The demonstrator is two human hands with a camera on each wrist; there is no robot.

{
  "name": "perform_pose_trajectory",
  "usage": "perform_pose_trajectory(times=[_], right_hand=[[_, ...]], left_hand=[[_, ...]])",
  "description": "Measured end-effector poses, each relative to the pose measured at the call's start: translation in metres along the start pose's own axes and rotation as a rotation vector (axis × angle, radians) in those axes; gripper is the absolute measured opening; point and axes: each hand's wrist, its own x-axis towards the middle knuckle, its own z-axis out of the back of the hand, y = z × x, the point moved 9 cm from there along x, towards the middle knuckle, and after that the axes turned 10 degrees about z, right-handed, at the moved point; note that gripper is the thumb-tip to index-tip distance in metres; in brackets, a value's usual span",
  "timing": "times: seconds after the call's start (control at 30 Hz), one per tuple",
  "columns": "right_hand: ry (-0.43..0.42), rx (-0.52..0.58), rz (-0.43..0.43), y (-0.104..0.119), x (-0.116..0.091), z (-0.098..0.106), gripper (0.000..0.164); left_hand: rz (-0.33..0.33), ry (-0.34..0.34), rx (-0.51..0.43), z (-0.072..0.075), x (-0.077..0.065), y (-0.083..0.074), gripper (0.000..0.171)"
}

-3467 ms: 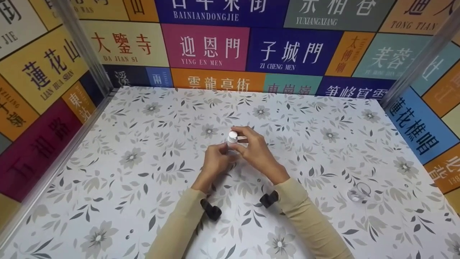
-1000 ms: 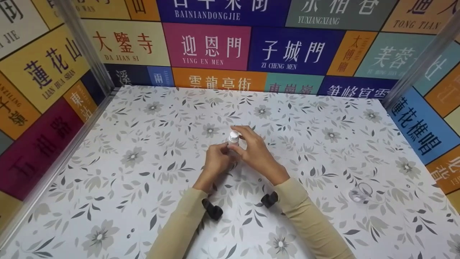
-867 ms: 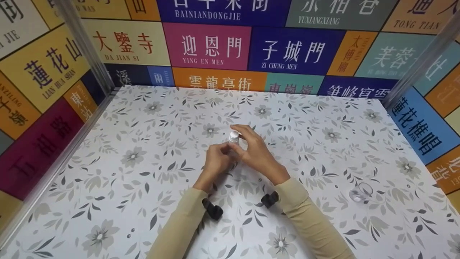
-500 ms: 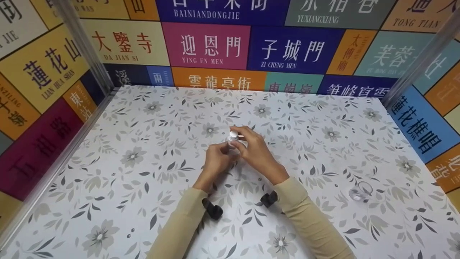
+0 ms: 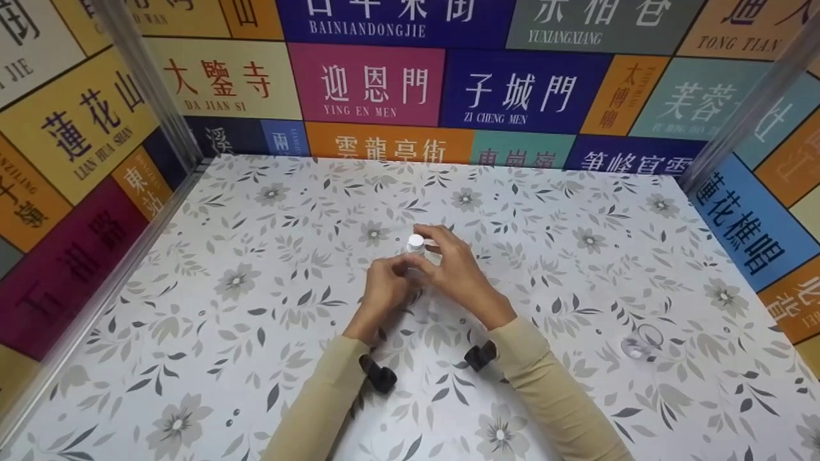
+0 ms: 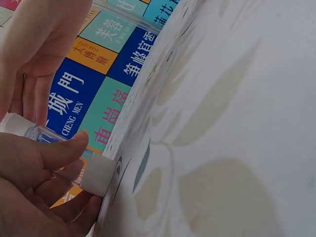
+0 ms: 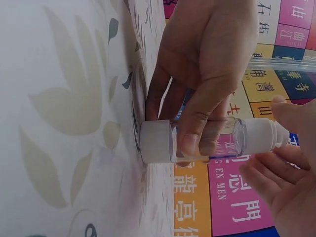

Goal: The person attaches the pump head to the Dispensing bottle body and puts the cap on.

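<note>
A small clear bottle with a white base (image 7: 155, 141) and a white top (image 7: 257, 136) stands upright at the middle of the table, its base close to the cloth. My left hand (image 5: 387, 282) grips the bottle's clear body, thumb on the near side and fingers curled round behind, as the right wrist view shows. Around the white top is my right hand (image 5: 455, 262), thumb on one side and fingers on the other. In the right wrist view a gap shows between those fingers (image 7: 261, 180) and the top, while the thumb overlaps its end.
A small clear cup-shaped piece (image 5: 642, 342) lies on the floral tablecloth (image 5: 307, 384) at the right. Panels with coloured signs (image 5: 365, 83) enclose the back and sides. Black wrist mounts (image 5: 378, 374) sit at both sleeves.
The right thumb and fingers shift back and forth around the white top. Half a second ago the thumb lay higher against the bottle. The left hand and the clear piece stay in place.
</note>
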Motion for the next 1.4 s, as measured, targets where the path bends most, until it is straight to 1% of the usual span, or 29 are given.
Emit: perform_pose_trajectory(times=[0.07, 0.17, 0.3, 0.43, 0.63, 0.77, 0.9, 1.0, 1.1, 1.23, 1.4], right_hand=[[0.005, 0.01, 0.012, 0.002, 0.001, 0.0, 0.046], [0.004, 0.013, 0.037, 0.005, 0.001, 0.0, 0.041], [0.012, 0.011, 0.053, 0.006, 0.001, 0.0, 0.037], [0.009, 0.002, 0.049, 0.005, 0.001, 0.0, 0.035], [-0.02, 0.019, -0.002, -0.001, -0.001, 0.002, 0.035], [-0.031, 0.032, -0.015, -0.003, -0.001, 0.003, 0.036], [-0.048, 0.071, -0.043, -0.007, -0.001, 0.004, 0.037], [-0.073, 0.122, -0.084, -0.011, -0.001, 0.005, 0.039], [-0.098, 0.169, -0.103, -0.012, -0.001, 0.006, 0.039], [-0.093, 0.206, -0.083, -0.011, -0.001, 0.005, 0.037], [-0.054, 0.172, -0.058, -0.009, -0.001, 0.002, 0.036]], left_hand=[[0.001, 0.001, 0.004, 0.0, 0.0, 0.0, 0.029], [-0.021, 0.007, 0.004, 0.001, -0.001, -0.001, 0.022], [-0.019, 0.017, -0.011, 0.0, -0.001, -0.001, 0.015], [-0.003, 0.015, -0.023, 0.0, -0.001, 0.0, 0.019], [0.016, 0.019, -0.023, 0.0, -0.002, 0.0, 0.023], [0.019, 0.025, -0.025, 0.0, -0.002, 0.001, 0.027], [-0.019, 0.016, -0.017, 0.001, -0.002, -0.001, 0.028], [-0.022, 0.015, -0.022, 0.0, -0.001, -0.001, 0.026], [0.004, 0.027, -0.035, -0.001, 0.0, 0.0, 0.022], [0.026, 0.032, -0.042, -0.002, 0.0, 0.002, 0.021], [0.043, 0.035, -0.049, -0.001, 0.0, 0.004, 0.027]])
